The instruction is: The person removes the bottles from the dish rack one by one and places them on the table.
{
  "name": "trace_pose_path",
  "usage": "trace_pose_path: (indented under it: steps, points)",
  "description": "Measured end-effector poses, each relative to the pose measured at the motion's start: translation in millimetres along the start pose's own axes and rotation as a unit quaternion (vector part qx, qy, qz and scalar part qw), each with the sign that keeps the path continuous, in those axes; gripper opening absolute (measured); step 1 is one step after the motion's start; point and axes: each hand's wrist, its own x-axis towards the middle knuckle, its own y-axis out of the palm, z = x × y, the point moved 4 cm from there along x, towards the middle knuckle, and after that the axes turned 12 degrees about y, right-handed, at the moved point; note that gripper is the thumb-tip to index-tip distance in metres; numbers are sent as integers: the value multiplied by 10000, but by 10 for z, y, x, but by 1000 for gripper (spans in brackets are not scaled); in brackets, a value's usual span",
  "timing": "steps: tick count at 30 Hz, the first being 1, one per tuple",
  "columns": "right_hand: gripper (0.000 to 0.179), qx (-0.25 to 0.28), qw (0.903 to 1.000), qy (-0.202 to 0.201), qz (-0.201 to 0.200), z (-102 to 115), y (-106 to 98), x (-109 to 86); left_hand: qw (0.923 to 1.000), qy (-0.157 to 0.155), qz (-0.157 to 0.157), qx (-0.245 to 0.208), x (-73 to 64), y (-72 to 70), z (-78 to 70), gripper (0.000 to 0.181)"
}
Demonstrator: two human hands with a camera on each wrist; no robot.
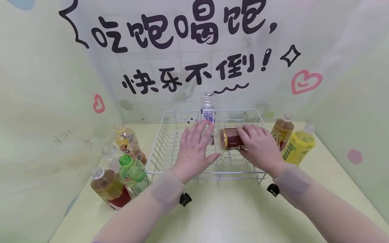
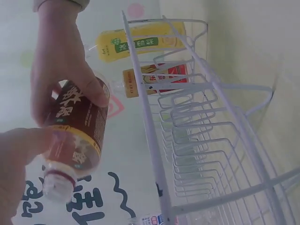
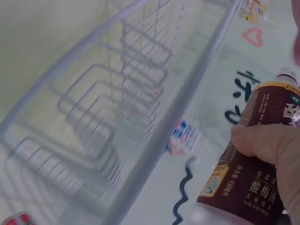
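Note:
A plum juice drink bottle with a dark brown label lies sideways in the air above a white wire rack, its neck toward my left hand. My right hand grips it round the label, thumb across the near side in the right wrist view. My left hand is by the bottle's neck, fingers straight and spread. In the left wrist view the left thumb overlaps the bottle's shoulder; whether it touches is unclear. A clear bottle with a white-and-blue label stands upright at the rack's back.
Left of the rack stand an orange-labelled bottle, a clear bottle, a green bottle and a brown tea bottle. To its right are a brown bottle and a yellow bottle. Printed cloth walls enclose the table.

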Motion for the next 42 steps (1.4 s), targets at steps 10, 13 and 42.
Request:
trace_pose_path:
  steps: [10, 13, 42]
  points:
    - [78, 1513, 9732, 1719, -191, -647, -220, -409, 9847, -1065, 971, -976, -441, 253, 173, 69]
    - [74, 2089, 9468, 2438, -229, -801, -287, -566, 9804, -1097, 1366, -905, -616, 297, 182, 66]
    - [90, 3687, 6563, 6583, 21, -1302, 314, -1946, 9867, -1618, 97, 127, -1307, 350, 229, 46]
